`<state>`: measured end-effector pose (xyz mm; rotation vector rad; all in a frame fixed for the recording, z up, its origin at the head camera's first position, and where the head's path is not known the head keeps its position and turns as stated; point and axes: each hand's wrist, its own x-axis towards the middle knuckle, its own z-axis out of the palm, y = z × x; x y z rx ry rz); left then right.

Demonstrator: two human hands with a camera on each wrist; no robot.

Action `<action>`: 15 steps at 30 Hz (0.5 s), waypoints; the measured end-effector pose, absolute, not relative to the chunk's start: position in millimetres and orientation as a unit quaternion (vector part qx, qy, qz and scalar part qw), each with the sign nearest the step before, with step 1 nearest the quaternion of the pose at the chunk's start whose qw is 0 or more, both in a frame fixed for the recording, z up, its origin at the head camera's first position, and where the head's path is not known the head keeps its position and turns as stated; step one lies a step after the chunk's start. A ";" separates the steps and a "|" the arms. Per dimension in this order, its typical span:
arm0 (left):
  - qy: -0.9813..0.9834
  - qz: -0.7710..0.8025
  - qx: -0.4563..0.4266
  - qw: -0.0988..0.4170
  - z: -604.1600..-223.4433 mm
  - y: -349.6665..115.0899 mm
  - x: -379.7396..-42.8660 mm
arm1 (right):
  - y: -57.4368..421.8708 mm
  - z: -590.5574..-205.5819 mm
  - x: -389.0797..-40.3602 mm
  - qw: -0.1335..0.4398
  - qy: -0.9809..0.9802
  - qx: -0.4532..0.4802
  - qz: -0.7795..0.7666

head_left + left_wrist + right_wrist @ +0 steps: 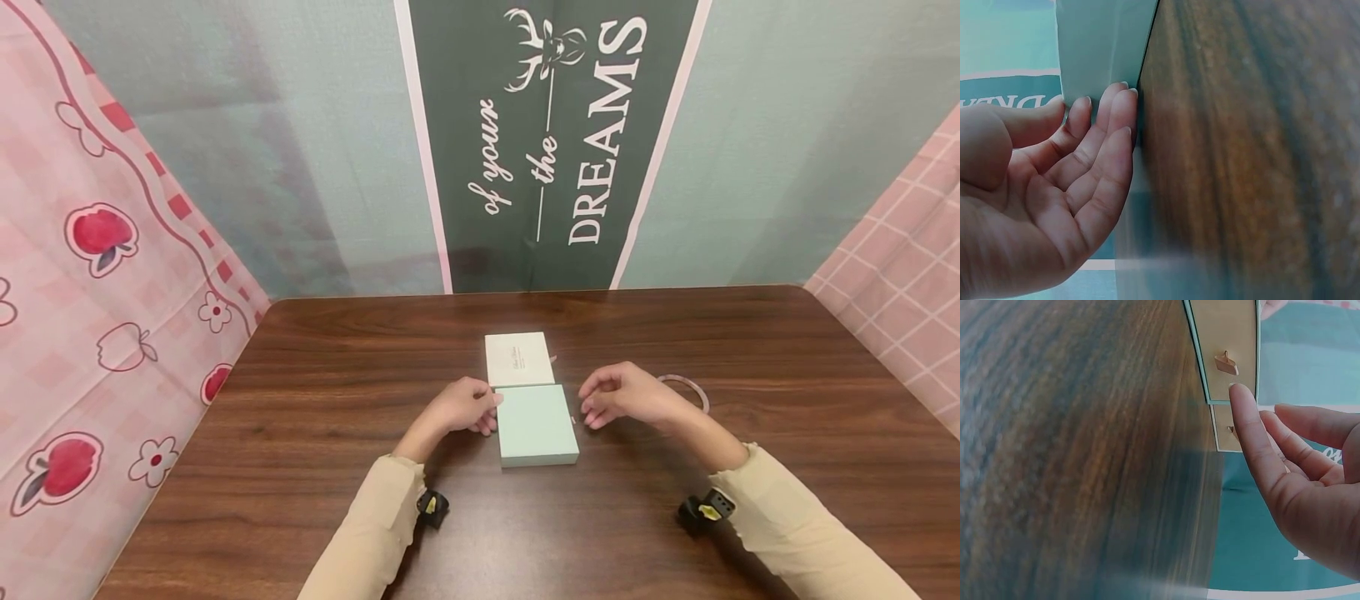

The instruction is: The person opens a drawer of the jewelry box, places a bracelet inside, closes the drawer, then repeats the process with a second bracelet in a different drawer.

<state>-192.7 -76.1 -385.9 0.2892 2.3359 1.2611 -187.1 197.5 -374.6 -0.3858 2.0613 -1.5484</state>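
A mint-green drawer box (536, 423) lies flat on the table, and a cream box (519, 358) with small print lies just beyond it. My left hand (467, 406) is at the green box's left side, its fingertips touching the box's end in the left wrist view, without wrapping round it. To the right of the green box, my right hand (617, 395) hovers with loosely bent fingers and nothing held. The right wrist view shows the box's tan drawer front with a small pull tab (1227, 364), close to my index fingertip. A second tab shows on the farther box.
A pale pinkish ring-shaped band (695, 387) lies on the table, partly behind my right forearm. The brown wooden table (247, 500) ends at a hanging cloth with lettering (607, 125). Pink patterned cloths hang on the left and right.
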 end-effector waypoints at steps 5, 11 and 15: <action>0.850 0.459 0.110 0.233 -380.1 -78.5 -193.8 | 199.8 -376.0 -187.4 0.262 0.762 -0.143 -0.575; 0.853 0.459 0.110 0.223 -373.7 -83.8 -198.1 | 202.6 -375.3 -186.8 0.261 0.758 -0.145 -0.580; 0.859 0.454 0.102 0.214 -371.4 -85.8 -201.6 | 203.3 -373.7 -185.0 0.260 0.755 -0.147 -0.583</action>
